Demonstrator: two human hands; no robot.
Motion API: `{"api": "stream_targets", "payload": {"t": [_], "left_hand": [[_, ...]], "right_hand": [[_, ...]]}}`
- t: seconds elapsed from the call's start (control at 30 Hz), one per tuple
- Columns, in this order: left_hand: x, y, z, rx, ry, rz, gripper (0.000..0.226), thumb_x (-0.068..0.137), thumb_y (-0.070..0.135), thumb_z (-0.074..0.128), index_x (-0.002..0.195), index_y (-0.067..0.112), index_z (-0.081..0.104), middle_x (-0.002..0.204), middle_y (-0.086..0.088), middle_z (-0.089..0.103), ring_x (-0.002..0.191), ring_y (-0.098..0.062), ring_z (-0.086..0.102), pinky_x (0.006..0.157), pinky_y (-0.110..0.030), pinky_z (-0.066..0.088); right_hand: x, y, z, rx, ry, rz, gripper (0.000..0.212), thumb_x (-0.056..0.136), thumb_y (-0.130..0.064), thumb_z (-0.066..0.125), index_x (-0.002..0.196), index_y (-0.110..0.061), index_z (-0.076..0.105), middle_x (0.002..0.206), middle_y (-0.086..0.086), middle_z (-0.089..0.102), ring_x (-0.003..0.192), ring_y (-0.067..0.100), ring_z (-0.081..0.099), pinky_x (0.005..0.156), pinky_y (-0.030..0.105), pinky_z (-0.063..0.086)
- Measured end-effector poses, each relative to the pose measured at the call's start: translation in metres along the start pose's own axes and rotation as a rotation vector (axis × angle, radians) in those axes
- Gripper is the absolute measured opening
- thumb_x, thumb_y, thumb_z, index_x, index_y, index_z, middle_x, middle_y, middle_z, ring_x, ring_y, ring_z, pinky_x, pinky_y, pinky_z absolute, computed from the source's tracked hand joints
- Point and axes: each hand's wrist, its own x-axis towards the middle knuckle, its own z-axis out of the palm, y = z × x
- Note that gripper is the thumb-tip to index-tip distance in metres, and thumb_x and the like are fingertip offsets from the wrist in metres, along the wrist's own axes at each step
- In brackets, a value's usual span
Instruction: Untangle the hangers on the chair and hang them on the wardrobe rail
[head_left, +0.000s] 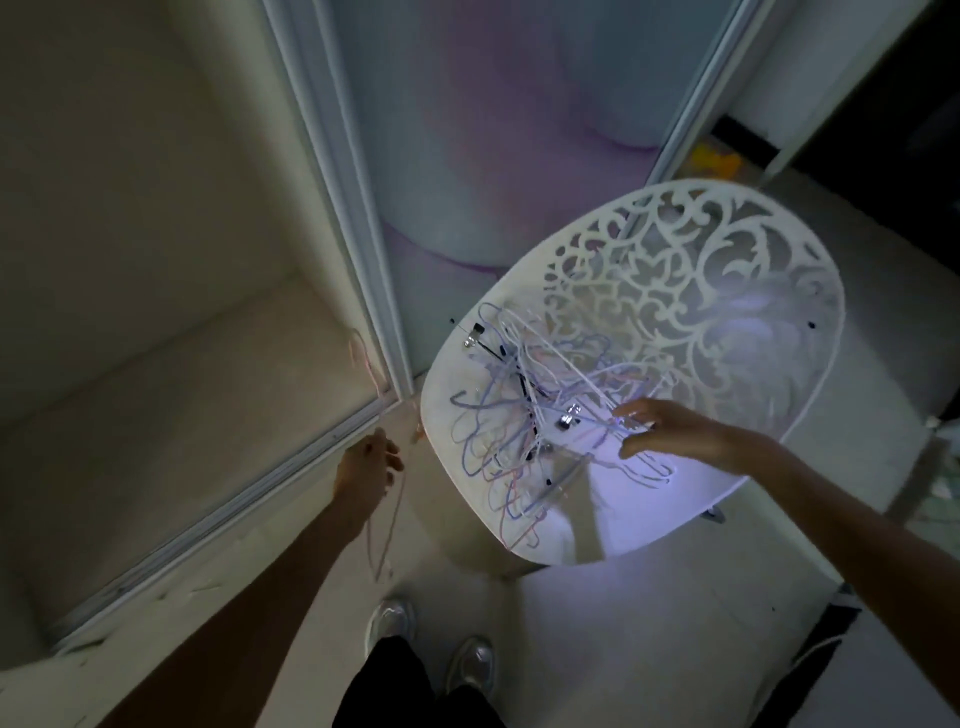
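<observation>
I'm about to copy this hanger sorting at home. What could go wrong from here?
The right hand reaches into the tangled hangers on the chair; lifting one may drag others off the seat edge. The pink hanger held by the left hand hangs low and could snag.

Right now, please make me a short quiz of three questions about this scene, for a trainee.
1. True or false: the pile of hangers lies on the floor.
2. What does the left hand hold? A) a pink hanger B) a shoe C) nothing
3. Fill in: the right hand reaches with straight fingers over the pile on the white ____.

Key:
1. False: it lies on the seat of the chair.
2. A: the pink hanger hangs down from the left hand, near the open wardrobe.
3. chair
</observation>
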Motion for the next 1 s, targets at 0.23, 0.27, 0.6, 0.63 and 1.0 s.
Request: {"api": "stream_targets", "payload": {"t": [0.23,0.27,0.6,0.63,1.0], "left_hand": [[-0.060,0.057,-0.115,-0.109,0.059,0.040,0.027,0.102,0.013,0.029,0.121,0.009,0.048,0.038,0.002,0.057,0.027,-0.005,0.040,0.031,-0.007,0.026],[-0.062,0.060,-0.119,-0.130,0.036,0.019,0.022,0.102,0.012,0.029,0.116,0.010,0.047,0.039,0.001,0.058,0.024,-0.004,0.041,0.032,-0.007,0.028],[-0.120,0.132,-0.334,0.203,0.216,0.083,0.027,0.099,0.004,0.033,0.108,-0.005,0.058,0.072,-0.014,0.066,0.046,-0.006,0.050,0.031,-0.005,0.032],[-0.123,0.137,-0.355,0.287,0.285,0.154,0.029,0.097,-0.002,0.037,0.117,-0.007,0.056,0.092,-0.020,0.064,0.057,-0.010,0.050,0.039,-0.002,0.037],[-0.155,0.222,-0.521,1.309,0.477,0.266,0.038,0.100,0.028,0.029,0.129,0.013,0.049,0.136,-0.007,0.046,0.125,-0.031,0.044,0.103,-0.042,0.036]], "right_hand": [[-0.059,-0.118,0.040,0.051,-0.272,-0.022,0.038,0.088,-0.051,0.053,0.111,-0.021,0.058,0.100,0.002,0.068,0.097,0.024,0.065,0.080,0.028,0.045],[-0.057,-0.120,0.047,0.075,-0.310,-0.010,0.042,0.086,-0.057,0.053,0.107,-0.021,0.060,0.094,0.001,0.068,0.087,0.022,0.066,0.080,0.029,0.047],[-0.137,-0.323,0.043,-0.156,-0.368,-0.307,0.056,0.098,-0.052,0.015,0.122,-0.020,0.054,0.114,0.008,0.059,0.100,0.019,0.060,0.077,0.024,0.047],[-0.141,-0.345,0.042,-0.157,-0.343,-0.345,0.054,0.098,-0.051,0.017,0.118,-0.020,0.056,0.111,0.006,0.061,0.100,0.018,0.060,0.072,0.022,0.045],[-0.186,-0.543,0.072,-0.015,0.052,-0.646,0.031,0.099,-0.021,0.041,0.081,-0.011,0.065,0.050,-0.002,0.060,0.028,0.005,0.028,0.036,0.016,0.025]]}}
